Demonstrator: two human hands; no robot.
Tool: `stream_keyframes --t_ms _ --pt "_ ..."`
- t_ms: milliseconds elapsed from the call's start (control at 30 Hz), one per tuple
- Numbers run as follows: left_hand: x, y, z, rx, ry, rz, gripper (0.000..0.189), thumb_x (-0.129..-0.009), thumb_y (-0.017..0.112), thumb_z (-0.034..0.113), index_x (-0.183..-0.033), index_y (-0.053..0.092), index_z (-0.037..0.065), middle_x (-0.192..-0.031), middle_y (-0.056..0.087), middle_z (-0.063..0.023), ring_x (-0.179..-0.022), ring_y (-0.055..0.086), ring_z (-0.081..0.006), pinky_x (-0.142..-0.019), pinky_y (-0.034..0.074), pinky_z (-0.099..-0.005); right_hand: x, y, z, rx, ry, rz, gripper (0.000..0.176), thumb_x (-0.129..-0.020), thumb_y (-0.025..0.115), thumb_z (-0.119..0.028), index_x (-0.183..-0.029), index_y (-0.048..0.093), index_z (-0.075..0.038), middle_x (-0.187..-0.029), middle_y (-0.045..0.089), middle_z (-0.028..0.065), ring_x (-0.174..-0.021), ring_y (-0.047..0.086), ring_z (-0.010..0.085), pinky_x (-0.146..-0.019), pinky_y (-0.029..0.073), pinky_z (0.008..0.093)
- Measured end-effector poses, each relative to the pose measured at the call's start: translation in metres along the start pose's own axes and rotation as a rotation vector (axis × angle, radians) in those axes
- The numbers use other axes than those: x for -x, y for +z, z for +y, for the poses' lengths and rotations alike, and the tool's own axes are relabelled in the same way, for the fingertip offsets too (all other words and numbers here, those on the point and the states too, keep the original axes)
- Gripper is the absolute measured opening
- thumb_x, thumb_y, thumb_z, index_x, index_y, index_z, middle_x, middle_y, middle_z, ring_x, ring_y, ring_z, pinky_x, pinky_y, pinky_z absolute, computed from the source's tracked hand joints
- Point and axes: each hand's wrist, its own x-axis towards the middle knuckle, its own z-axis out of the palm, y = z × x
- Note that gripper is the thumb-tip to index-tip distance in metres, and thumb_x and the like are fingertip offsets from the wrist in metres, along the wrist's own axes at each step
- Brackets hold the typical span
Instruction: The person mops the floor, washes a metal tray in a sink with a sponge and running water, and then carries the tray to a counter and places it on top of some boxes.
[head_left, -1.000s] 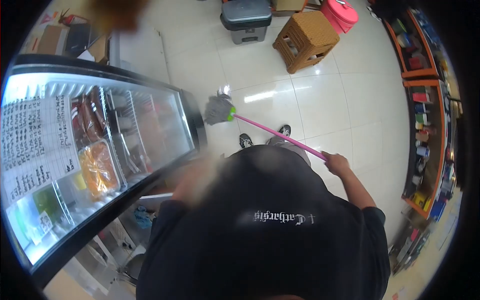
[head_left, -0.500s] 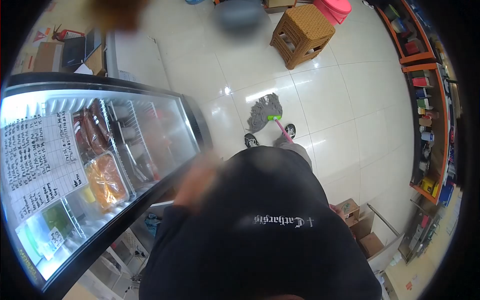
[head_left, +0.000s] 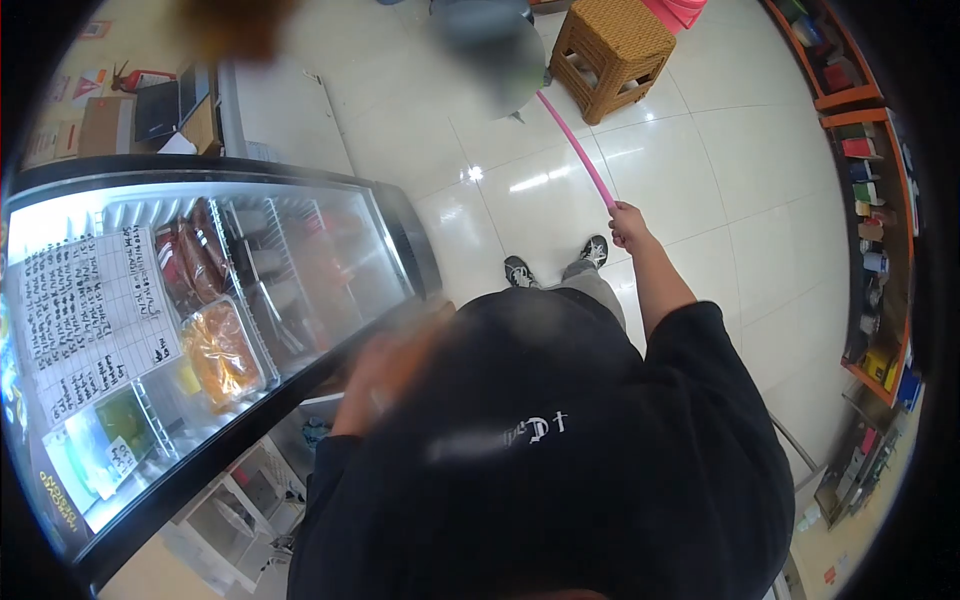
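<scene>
My right hand (head_left: 628,226) is stretched out forward and wrapped round the end of a pink mop pole (head_left: 578,148). From there the pole slants away over the tiles, and its far end passes beside a blurred dark object (head_left: 480,35). The mop head is mostly hidden there. My left hand (head_left: 395,360) is a motion-smeared shape at the near edge of the glass-doored fridge (head_left: 412,235); its fingers cannot be made out. My two shoes (head_left: 594,250) stand on the tiles.
Beyond the pole stands a brown woven stool (head_left: 625,45), with a pink bucket (head_left: 680,12) behind it. Orange-framed shelves (head_left: 852,105) line the right side. Packaged food (head_left: 222,352) shows inside the fridge at left, and a laptop (head_left: 165,110) sits behind it.
The mop has moved forward from near my feet toward the blurred dark object. My right hand and forearm have come into view, reaching out. My left hand stays near the fridge edge.
</scene>
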Motion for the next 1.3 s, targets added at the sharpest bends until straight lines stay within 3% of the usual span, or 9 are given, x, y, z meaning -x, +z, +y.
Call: stream_keyframes --t_ms 267,333,433,600,833,967,1033,1200,1300 --pt "-0.027 0.039 -0.038 0.150 0.041 0.057 0.034 -0.095 0.060 0.030 -0.116 0.059 0.003 -0.108 0.062 -0.0038 -0.103 0.055 -0.0143 -0.089 0.042 -0.0300 0.101 -0.115 0.106 0.325 0.076 0.055 0.043 -0.095 0.054 -0.037 -0.134 0.054 -0.019 -0.074 0.050 0.0037 -0.045 0.036 0.0101 -0.037 0.034 0.0250" --pt "-0.048 0.073 -0.107 0.520 -0.121 0.001 0.033 -0.095 0.059 0.031 -0.113 0.060 0.004 -0.106 0.062 -0.0028 -0.100 0.056 -0.0139 -0.088 0.043 -0.0298 0.162 -0.143 0.130 0.328 0.156 0.080 0.040 -0.095 0.053 -0.039 -0.129 0.058 -0.018 -0.074 0.050 0.0028 -0.047 0.039 0.0111 -0.040 0.037 0.0267" --pt "-0.030 0.094 -0.051 0.325 -0.341 0.010 0.033 -0.094 0.058 0.037 -0.108 0.060 0.007 -0.102 0.060 -0.0007 -0.092 0.057 -0.0119 -0.081 0.045 -0.0311 0.238 -0.197 0.173 0.478 0.115 0.031 0.041 -0.095 0.056 -0.040 -0.126 0.059 -0.013 -0.072 0.052 0.0030 -0.049 0.045 0.0121 -0.040 0.040 0.0279" --pt "-0.046 0.166 -0.121 0.506 -0.312 -0.041 0.040 -0.092 0.058 0.043 -0.114 0.059 0.010 -0.103 0.060 0.0000 -0.092 0.059 -0.0145 -0.080 0.045 -0.0336 0.290 -0.297 0.314 0.198 0.080 -0.121 0.040 -0.099 0.053 -0.023 -0.131 0.052 0.000 -0.094 0.063 0.0071 -0.082 0.059 0.0125 -0.072 0.049 0.0263" --pt "-0.038 0.172 -0.005 0.324 -0.351 0.134 0.041 -0.095 0.051 0.033 -0.119 0.060 0.000 -0.117 0.062 -0.0150 -0.114 0.055 -0.0268 -0.099 0.041 -0.0397 0.244 -0.260 0.166 0.551 -0.080 -0.124 0.043 -0.098 0.054 -0.026 -0.130 0.053 0.003 -0.105 0.066 0.0100 -0.097 0.060 0.0160 -0.085 0.048 0.0276" --pt "-0.036 0.189 0.018 0.211 -0.373 0.163 0.043 -0.094 0.054 0.032 -0.122 0.058 0.000 -0.126 0.058 -0.0169 -0.120 0.052 -0.0296 -0.104 0.037 -0.0388 0.149 -0.203 0.079 0.471 -0.002 -0.115 0.044 -0.098 0.053 -0.024 -0.138 0.044 -0.008 -0.072 0.053 0.0041 -0.049 0.047 0.0124 -0.040 0.039 0.0287" --pt "-0.013 0.196 0.075 0.232 -0.413 0.208 0.045 -0.094 0.054 0.033 -0.123 0.058 -0.001 -0.126 0.059 -0.0172 -0.121 0.053 -0.0293 -0.104 0.037 -0.0378 0.066 -0.183 0.043 0.329 0.039 -0.142 0.047 -0.098 0.051 -0.021 -0.142 0.039 -0.011 -0.073 0.055 0.0058 -0.049 0.049 0.0137 -0.039 0.041 0.0284" --pt "0.034 0.237 0.141 0.239 -0.402 0.199 0.046 -0.093 0.057 0.033 -0.124 0.056 -0.002 -0.124 0.060 -0.0170 -0.118 0.055 -0.0270 -0.101 0.041 -0.0363 -0.126 -0.169 -0.022 1.192 -0.841 0.058 0.049 -0.097 0.044 -0.028 -0.143 0.040 -0.012 -0.081 0.067 0.0205 -0.060 0.066 0.0278 -0.056 0.054 0.0401" --pt "0.061 0.267 0.140 0.280 -0.428 0.271 0.045 -0.093 0.058 0.033 -0.124 0.056 -0.001 -0.122 0.061 -0.0166 -0.115 0.057 -0.0270 -0.099 0.042 -0.0359 -0.045 -0.153 -0.083 1.114 -0.300 -0.033 0.049 -0.096 0.043 -0.027 -0.142 0.041 -0.012 -0.104 0.065 0.0263 -0.089 0.065 0.0421 -0.080 0.053 0.0475"
